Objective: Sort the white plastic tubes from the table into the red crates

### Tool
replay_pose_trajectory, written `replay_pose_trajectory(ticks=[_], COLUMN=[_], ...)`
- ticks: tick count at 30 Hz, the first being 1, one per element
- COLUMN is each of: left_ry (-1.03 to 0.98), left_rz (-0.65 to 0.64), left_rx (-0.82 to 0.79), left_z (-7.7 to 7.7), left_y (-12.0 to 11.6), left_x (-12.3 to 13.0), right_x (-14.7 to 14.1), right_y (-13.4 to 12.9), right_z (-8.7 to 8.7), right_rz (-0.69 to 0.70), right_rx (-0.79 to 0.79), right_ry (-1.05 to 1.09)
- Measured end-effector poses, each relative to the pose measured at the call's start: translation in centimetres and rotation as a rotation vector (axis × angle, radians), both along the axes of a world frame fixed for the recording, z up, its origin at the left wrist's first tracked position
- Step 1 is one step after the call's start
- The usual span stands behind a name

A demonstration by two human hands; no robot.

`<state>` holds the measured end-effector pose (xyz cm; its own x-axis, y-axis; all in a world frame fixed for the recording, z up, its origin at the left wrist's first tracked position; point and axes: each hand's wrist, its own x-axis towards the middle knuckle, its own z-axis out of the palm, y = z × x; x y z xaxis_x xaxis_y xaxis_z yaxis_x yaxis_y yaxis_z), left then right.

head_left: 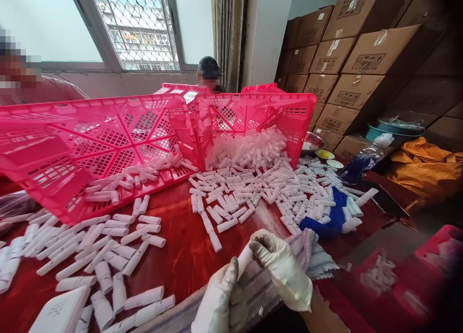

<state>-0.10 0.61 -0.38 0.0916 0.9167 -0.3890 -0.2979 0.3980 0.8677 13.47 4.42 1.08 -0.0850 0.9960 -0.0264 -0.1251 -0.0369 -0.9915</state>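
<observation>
I have both gloved hands low in my view, at about six o'clock. My left hand (220, 299) is closed around the lower end of a small white tube (244, 259), and my right hand (285, 270) pinches its upper end between thumb and fingers, so the tube sits held between the two, just above a striped cloth (311, 256) on the red table (181, 256). I judge the step in hand to be working this single tube at its end, perhaps wiping or twisting it; I cannot tell which. The next move, as I read it, calls for a steady hold with the left while the right works the tip without crushing it. At twelve o'clock two pink crates (108, 140) lie tipped on their sides, spilling loose white tubes (246, 188) across the table. More lie at nine o'clock. A blue glove (334, 217) rests among them at two o'clock, and cardboard boxes (361, 58) are stacked beyond.
</observation>
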Motion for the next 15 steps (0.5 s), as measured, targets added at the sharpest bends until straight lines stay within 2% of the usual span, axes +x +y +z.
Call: replay_pose_trajectory(ticks=[4,8,12,14,15], left_ry=[-0.054,-0.258,-0.473,-0.494,-0.426], left_rz=[0.026,-0.081,-0.153,-0.215,-0.245], left_rx=[-0.016,-0.208,-0.335,-0.317,-0.267], left_z=[-0.2,-0.4,-0.9,-1.1,-1.2], left_y=[0.0,-0.5,-0.6,-0.3,-0.2], left_x=[0.5,0.8,0.6,0.3,0.2], right_x=[-0.3,-0.3,1.2,2.3,2.9], right_y=[-0.5,-1.0,-1.4,-1.6,-1.5], right_z=[0.0,-0.6,-1.0,-1.5,-1.8], right_rz=[-0.033,-0.069,-0.042,-0.094,-0.128], right_rx=[0.005,0.081,0.031,0.029,0.05], right_ry=[-0.023,-0.103,-0.164,-0.184,-0.19])
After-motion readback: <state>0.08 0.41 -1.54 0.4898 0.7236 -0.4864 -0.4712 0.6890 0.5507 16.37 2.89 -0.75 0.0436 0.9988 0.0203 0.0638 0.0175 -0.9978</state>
